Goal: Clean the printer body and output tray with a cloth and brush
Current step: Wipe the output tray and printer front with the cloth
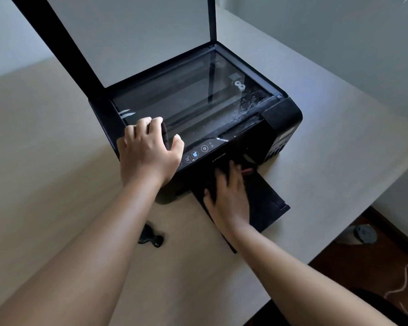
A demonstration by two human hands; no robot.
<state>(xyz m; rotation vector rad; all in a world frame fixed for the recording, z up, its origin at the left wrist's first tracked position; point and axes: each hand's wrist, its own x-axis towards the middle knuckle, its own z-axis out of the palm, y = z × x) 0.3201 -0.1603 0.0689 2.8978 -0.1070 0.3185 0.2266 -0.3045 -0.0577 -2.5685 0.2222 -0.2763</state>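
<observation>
The black printer [240, 147] stands on the table with its scanner lid [132, 38] raised. Dust and smears cover the right end of the scanner glass [198, 100]. My left hand [149, 149] rests on the near left corner of the glass, fingers curled over a dark cloth [164, 134]. The output tray [269, 203] sticks out of the printer's front toward me. My right hand [229, 196] lies palm down on the tray, fingers reaching into the output slot. A slim reddish brush handle [247, 171] pokes out from its fingers.
A small black object [151, 238] lies on the beige table [57, 184] near my left forearm. The table's right edge [353, 234] runs close to the tray, with dark floor and a round grey thing [365, 234] below it.
</observation>
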